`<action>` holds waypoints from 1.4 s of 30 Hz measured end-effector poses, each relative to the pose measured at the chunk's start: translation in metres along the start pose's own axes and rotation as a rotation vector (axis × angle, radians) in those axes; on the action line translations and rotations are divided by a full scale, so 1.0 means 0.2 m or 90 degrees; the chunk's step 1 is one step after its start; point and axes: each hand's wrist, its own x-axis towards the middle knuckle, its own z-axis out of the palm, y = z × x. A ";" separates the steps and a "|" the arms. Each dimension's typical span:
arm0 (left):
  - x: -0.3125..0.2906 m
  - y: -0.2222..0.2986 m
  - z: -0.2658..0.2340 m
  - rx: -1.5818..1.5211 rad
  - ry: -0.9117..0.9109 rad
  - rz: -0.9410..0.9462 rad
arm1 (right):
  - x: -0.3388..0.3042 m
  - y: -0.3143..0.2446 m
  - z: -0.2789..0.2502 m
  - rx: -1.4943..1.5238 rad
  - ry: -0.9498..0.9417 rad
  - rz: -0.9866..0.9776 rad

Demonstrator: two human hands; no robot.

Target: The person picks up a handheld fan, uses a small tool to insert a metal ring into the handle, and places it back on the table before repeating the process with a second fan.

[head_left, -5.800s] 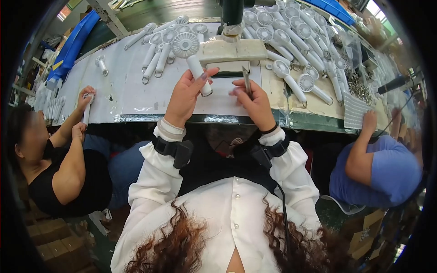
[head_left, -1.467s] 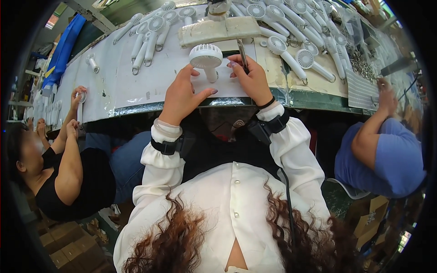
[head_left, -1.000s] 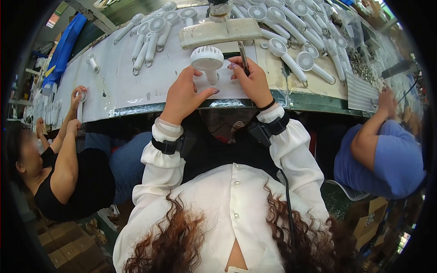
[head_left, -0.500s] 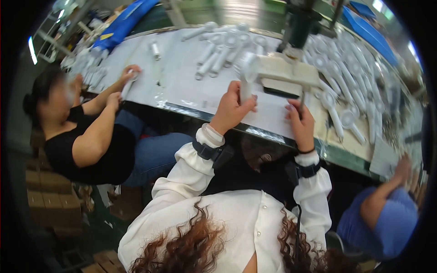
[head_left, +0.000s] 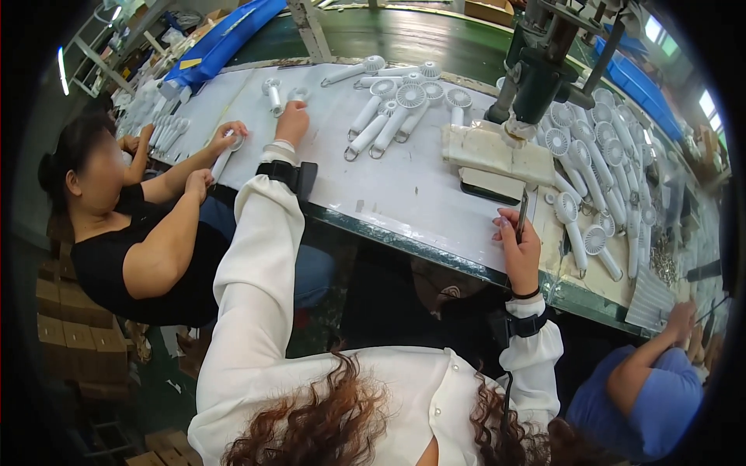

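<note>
My left hand [head_left: 291,126] reaches out over the white table at the left, its fingers closed round a white handheld fan [head_left: 298,94]. Only the fan's round head shows past my fingers, slightly blurred. Just left of it lies another white handheld fan [head_left: 272,96]. Near the table's front edge, my right hand [head_left: 519,247] is closed on a slim dark stick-like tool [head_left: 522,211], held upright. Beyond that hand sits a pale block-shaped fixture [head_left: 497,153] beneath a dark green press [head_left: 536,81].
Several white fans [head_left: 398,116] lie at the table's back middle. A larger heap of fans [head_left: 602,147] covers the right side. At left a co-worker [head_left: 148,225] holds a fan; another person's arm [head_left: 649,353] shows at lower right. Blue trays [head_left: 225,43] stand behind.
My left hand has moved left with the fan, from in front of the fixture to beside the lone fan. My right hand has stayed near the front edge with the tool.
</note>
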 end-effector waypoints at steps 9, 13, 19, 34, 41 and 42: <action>0.01 0.08 0.02 0.450 0.223 0.075 | -0.02 -0.01 0.01 -0.030 0.004 0.004; -0.22 0.47 0.01 0.026 0.025 0.254 | -0.01 -0.01 0.01 -0.046 0.004 0.007; -0.53 0.87 0.15 0.090 -0.135 0.243 | 0.01 0.00 0.01 -0.033 -0.014 -0.013; -0.95 1.10 -0.02 -0.713 -0.441 0.005 | -0.02 -0.09 0.02 0.073 -0.074 0.004; -1.26 1.22 0.08 -0.779 -0.344 0.085 | -0.08 -0.23 0.17 0.253 -0.159 0.174; -1.28 1.23 0.10 -0.767 -0.325 0.084 | -0.09 -0.22 0.17 0.312 -0.172 0.224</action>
